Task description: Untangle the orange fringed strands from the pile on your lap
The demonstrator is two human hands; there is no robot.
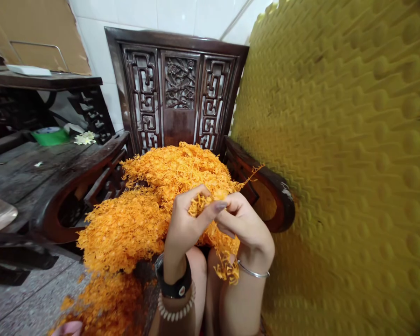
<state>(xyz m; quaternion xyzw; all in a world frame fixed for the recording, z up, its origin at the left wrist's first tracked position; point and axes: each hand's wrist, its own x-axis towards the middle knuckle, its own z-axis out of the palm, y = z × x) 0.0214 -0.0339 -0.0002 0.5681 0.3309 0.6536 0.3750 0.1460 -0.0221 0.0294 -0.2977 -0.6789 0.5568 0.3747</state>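
Observation:
Over my knees my two hands meet, both closed in a pinch on orange sprigs. My left hand [189,217], with a black wristband and a pale coiled bracelet, has its thumb against the fingers of my right hand [247,219], which wears a silver bangle. Between them is a bunch of curly orange sprigs [200,203]; part of it hangs below my right hand. One thin strand sticks out to the upper right. Behind my hands a large heap of the same orange sprigs [182,168] covers the chair seat. My fingers partly hide what they grip.
The dark carved wooden chair [180,126] has curved armrests on both sides. A yellow bumpy mat [336,116] stands upright at right. More orange pieces [105,303] lie low at left. On the wooden table [17,163] sit a green tape roll [51,136] and a pale flower cluster [85,137].

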